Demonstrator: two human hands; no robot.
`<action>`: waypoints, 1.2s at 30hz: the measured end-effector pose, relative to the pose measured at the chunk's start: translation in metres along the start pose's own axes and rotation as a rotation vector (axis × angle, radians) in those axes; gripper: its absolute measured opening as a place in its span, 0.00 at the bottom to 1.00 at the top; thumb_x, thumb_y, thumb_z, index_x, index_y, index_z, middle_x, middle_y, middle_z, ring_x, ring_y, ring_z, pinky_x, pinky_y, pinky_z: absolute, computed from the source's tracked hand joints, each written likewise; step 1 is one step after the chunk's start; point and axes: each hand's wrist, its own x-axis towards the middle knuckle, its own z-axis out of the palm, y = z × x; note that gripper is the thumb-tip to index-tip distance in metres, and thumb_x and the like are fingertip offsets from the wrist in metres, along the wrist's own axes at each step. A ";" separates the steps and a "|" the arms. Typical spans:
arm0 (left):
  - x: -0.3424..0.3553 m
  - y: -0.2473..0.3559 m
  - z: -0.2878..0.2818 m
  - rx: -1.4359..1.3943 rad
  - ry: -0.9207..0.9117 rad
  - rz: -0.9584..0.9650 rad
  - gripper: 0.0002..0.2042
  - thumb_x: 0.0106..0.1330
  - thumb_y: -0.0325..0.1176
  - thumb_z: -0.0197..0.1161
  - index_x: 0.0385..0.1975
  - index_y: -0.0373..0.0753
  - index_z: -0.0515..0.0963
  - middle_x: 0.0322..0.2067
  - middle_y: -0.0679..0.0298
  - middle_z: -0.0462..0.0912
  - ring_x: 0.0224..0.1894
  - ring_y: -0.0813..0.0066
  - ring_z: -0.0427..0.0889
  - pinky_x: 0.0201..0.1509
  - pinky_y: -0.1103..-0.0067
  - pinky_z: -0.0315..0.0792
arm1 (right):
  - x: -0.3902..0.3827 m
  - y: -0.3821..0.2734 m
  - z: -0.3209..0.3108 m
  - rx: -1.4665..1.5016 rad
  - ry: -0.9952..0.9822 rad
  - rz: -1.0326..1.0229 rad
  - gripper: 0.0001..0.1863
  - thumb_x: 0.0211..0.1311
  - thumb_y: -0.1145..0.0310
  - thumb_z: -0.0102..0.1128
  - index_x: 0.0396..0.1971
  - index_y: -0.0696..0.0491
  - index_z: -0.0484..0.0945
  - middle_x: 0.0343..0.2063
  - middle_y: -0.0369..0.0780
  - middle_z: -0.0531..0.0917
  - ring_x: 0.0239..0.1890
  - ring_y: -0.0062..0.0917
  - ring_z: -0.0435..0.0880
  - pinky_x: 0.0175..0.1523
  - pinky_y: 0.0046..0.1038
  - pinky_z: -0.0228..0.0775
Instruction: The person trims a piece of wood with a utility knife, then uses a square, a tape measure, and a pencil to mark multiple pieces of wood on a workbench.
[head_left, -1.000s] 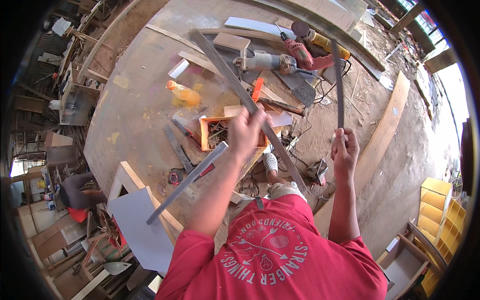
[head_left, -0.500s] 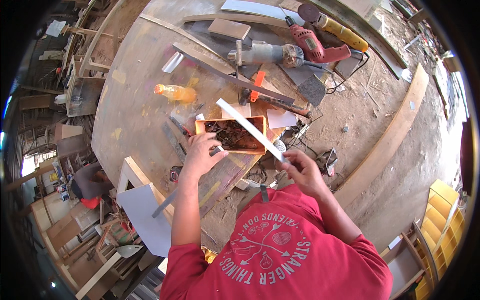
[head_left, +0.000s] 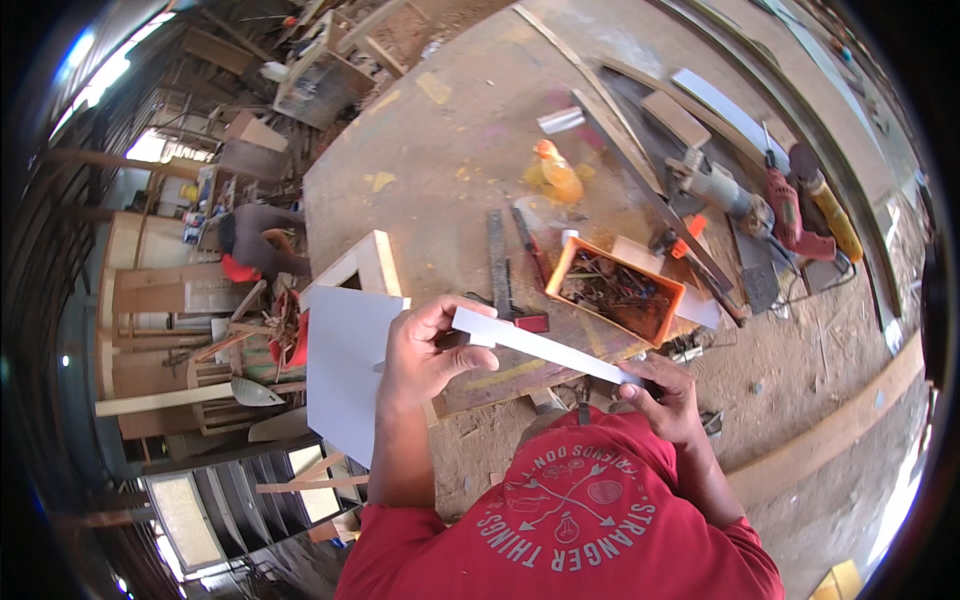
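A long, narrow white strip [head_left: 545, 346] is held at a slant in front of my chest. My left hand [head_left: 425, 350] pinches its upper left end, index finger behind and thumb below. A small pale piece [head_left: 483, 340] shows between that thumb and the strip; its kind is unclear. At the strip's lower right end, my right hand [head_left: 663, 398] grips with thumb and fingers. Beyond the strip, an orange-rimmed box [head_left: 655, 342] of small metal bits, maybe nails or screws, sits on the worktable [head_left: 420, 150].
A large white panel [head_left: 345, 360] leans by a wooden frame at the table's left edge. An orange bottle [head_left: 560, 175], a flat dark bar [head_left: 498, 262] and an orange-handled hammer [head_left: 690, 236] lie on the table. A red drill [head_left: 795, 225] and grinder [head_left: 735, 195] are at right. A person [head_left: 265, 240] bends far left.
My view has swung left, so the table's contents appear farther right. The strip's far end has come down to my left hand, which was over the box holding a small block.
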 end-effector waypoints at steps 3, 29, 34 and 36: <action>-0.029 0.017 -0.012 -0.004 0.036 0.056 0.24 0.59 0.32 0.84 0.51 0.31 0.81 0.43 0.50 0.92 0.47 0.65 0.93 0.49 0.76 0.86 | 0.007 -0.012 0.004 -0.073 -0.084 -0.088 0.18 0.64 0.67 0.76 0.53 0.54 0.90 0.25 0.39 0.83 0.29 0.24 0.80 0.37 0.28 0.70; -0.071 0.028 -0.030 0.294 0.017 0.379 0.17 0.60 0.20 0.80 0.47 0.29 0.84 0.43 0.47 0.92 0.42 0.66 0.93 0.40 0.77 0.87 | 0.084 -0.120 0.109 -0.158 -0.372 -0.649 0.34 0.59 0.79 0.73 0.67 0.41 0.83 0.48 0.44 0.85 0.45 0.39 0.88 0.47 0.35 0.83; -0.073 0.022 -0.033 0.235 0.001 0.288 0.18 0.59 0.17 0.79 0.49 0.29 0.84 0.45 0.48 0.91 0.45 0.64 0.93 0.42 0.76 0.87 | 0.088 -0.119 0.112 -0.087 -0.315 -0.654 0.34 0.56 0.85 0.71 0.63 0.41 0.86 0.43 0.41 0.83 0.39 0.34 0.86 0.41 0.33 0.81; -0.073 0.020 -0.034 0.205 -0.006 0.291 0.18 0.59 0.16 0.79 0.49 0.28 0.84 0.45 0.48 0.91 0.46 0.64 0.93 0.44 0.75 0.87 | 0.089 -0.120 0.114 -0.080 -0.314 -0.665 0.34 0.56 0.85 0.71 0.63 0.41 0.86 0.42 0.41 0.83 0.38 0.34 0.86 0.41 0.33 0.80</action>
